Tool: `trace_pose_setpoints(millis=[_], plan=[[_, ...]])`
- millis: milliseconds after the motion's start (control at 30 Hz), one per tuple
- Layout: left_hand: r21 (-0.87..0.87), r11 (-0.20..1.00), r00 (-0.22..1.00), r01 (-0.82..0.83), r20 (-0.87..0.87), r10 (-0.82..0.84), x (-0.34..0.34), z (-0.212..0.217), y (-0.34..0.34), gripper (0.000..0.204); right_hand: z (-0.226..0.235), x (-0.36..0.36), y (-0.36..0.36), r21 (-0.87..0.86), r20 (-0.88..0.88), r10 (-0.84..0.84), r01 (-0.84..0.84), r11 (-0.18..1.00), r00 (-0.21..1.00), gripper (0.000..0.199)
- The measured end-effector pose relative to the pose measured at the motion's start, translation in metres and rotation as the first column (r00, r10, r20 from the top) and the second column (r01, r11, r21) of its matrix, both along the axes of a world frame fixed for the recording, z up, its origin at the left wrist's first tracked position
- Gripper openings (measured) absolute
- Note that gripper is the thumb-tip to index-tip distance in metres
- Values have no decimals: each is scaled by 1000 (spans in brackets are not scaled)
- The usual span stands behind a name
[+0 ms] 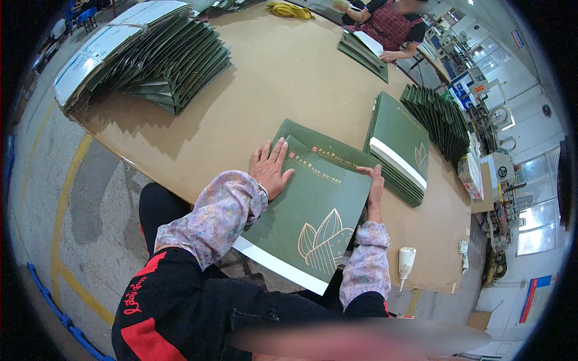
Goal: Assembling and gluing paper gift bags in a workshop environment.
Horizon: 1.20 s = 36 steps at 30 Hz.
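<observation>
Fingers [278, 151] of the left hand [269, 170] lie spread and flat, palm down, on the upper left corner of a dark green flat folded paper bag with a gold leaf print [307, 213]. No pinch; the hand presses on the sheet.

Landmark: that green bag, lying at the near edge of the round tan worktop [271, 78], its lower white-edged end jutting past the rim toward the person's lap.

Left of the bag and well beyond it: a large fanned stack of dark green folded bags with white card sheets on top [150, 54], at the far left of the worktop.

Under the bag: a second green sheet of the same kind [313, 139], showing along its upper edge.

Right edge of the bag: the right hand [374, 183], fingers held together and straight, laid along the bag's side, tips near its upper right corner. Both wrists wear floral fabric sleeve covers [217, 213].

Just right of the bag: a neat pile of green bags with a white band [397, 147]; beyond it a fanned row of more green bags [439, 120].

Lower right of the bag, near the rim: a small white plastic bottle [406, 262].

Far beyond the bag: another person's hand [391, 55] on a small green pile [361, 53].
</observation>
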<state>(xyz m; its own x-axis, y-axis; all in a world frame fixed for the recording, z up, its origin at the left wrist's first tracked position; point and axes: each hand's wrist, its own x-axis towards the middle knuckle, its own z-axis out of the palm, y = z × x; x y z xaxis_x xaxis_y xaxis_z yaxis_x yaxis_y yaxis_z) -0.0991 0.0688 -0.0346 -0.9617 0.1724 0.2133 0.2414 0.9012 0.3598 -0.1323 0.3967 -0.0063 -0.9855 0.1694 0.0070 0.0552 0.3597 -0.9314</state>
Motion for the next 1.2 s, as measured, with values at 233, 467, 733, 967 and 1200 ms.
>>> trace_pose_setpoints(millis=[233, 467, 733, 967, 1200], plan=[[-87, 996, 1000, 12, 28, -10, -2, 1, 5, 72, -6, -1, 0, 48, 31, 1, -3, 999, 1000, 64], [-196, 976, 995, 95, -7, -98, -13, -6, 15, 70, -9, -5, 0, 155, -60, -8, 17, 988, 998, 62], [-97, 987, 992, 129, 17, -128, -13, -12, 16, 65, -9, -2, 9, 162, -22, -64, 67, 985, 998, 58], [-163, 979, 990, 123, 90, -109, -5, -5, 13, 64, 29, 80, -10, 388, -121, -148, 185, 903, 981, 41], [-172, 978, 993, 117, 16, -116, -16, -9, 8, 64, 36, 208, -99, 212, -92, 50, -29, 977, 994, 55]])
